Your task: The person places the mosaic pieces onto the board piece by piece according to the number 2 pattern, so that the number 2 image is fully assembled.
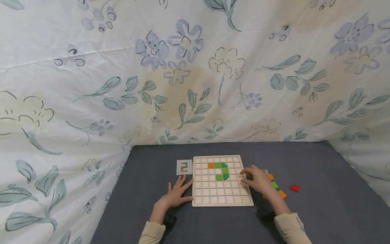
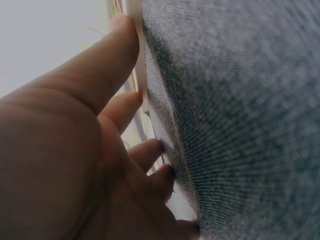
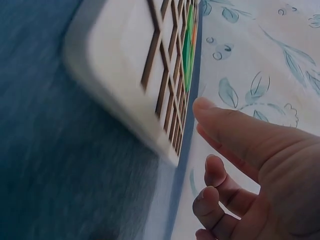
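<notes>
A wooden grid board (image 1: 221, 201) lies on a dark gray tabletop (image 1: 152, 159), with a small printed pattern card (image 1: 189, 172) near its rim between nine and ten o'clock. The left hand (image 1: 175, 195) is at the board between eight and nine o'clock, grasping nothing: its fingers are spread, thumb and index fingertip set against the wooden edge, and its middle fingertip is just beside the card's six o'clock side. The right hand (image 1: 259, 179) reaches over the three o'clock edge, its grip released; thumb and index finger are apart with no piece visible between them. Six pieces sit in the grid in a hooked figure: an orange square (image 1: 211, 165) at its ten o'clock, a green square (image 1: 217, 165) at twelve, a green quarter-circle (image 1: 224, 165) between one and two, another green square (image 1: 225, 170) at three, a second green quarter-circle (image 1: 225, 176) between four and five, and a third green square (image 1: 219, 177) at six. Loose orange and green tiles (image 1: 282, 194) lie beyond the board at about three o'clock, partly hidden by the right hand; farther out that way lies a red piece (image 1: 294, 188). A floral curtain (image 1: 195, 74) hangs at twelve o'clock.
</notes>
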Available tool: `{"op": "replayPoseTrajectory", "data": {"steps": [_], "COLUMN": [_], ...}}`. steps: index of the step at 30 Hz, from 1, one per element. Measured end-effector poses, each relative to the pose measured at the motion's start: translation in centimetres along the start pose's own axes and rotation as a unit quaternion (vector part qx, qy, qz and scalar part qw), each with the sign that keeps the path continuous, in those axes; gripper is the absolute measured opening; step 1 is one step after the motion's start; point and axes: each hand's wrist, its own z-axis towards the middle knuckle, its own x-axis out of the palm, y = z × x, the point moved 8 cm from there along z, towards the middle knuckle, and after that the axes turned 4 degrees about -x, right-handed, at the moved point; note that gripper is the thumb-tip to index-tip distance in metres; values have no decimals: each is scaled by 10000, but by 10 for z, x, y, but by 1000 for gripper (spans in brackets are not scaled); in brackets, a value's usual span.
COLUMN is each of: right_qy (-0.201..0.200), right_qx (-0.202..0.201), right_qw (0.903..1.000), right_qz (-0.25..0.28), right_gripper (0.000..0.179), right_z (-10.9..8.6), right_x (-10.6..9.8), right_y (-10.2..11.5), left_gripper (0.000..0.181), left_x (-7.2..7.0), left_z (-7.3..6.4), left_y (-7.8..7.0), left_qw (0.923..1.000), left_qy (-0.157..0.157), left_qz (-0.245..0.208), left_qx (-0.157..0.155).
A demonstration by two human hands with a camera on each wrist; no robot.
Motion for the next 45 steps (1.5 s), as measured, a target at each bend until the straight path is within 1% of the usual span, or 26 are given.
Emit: {"op": "replayPoseTrajectory", "data": {"steps": [4,11,24,31,35,36,39,42,43,45], "right_qy": [-33,65,76,1,22,32,35,58,69,71], "right_qx": [9,255,365,362,417,427,452,506,530,544], "right_qw": [10000,9996,9989,9987,9985,9985,9984,9983,9982,9982], "right_qz": [-32,-132,-290,-366,-355,-353,-338,-290,-258,-228], "right_gripper": [23,25,28,27,28,28,28,28,28,29], "right_z": [-7,-16,-30,-37,-41,-42,-43,-45,-45,-46], "right_x": [-6,-14,-25,-33,-36,-36,-39,-41,-42,-44], "right_y": [-6,-18,-31,-36,-40,-41,-44,-47,-48,-51], "left_gripper": [71,70,70,70,72,72,72,72,72,71], "left_x": [1,4,4,3,2,3,2,1,-1,-1], "left_z": [0,0,0,0,-2,-2,-3,-2,-3,-1], "left_y": [-1,-2,-4,-2,-2,0,0,0,-3,-2], "left_qw": [10000,9998,9999,9999,9997,9994,9988,9995,9998,9999], "left_qy": [41,160,137,135,111,57,29,46,93,100], "left_qz": [-25,-73,3,21,-201,-268,-367,-234,-166,-61], "left_qx": [-9,-77,-38,-69,44,199,317,220,77,1]}}
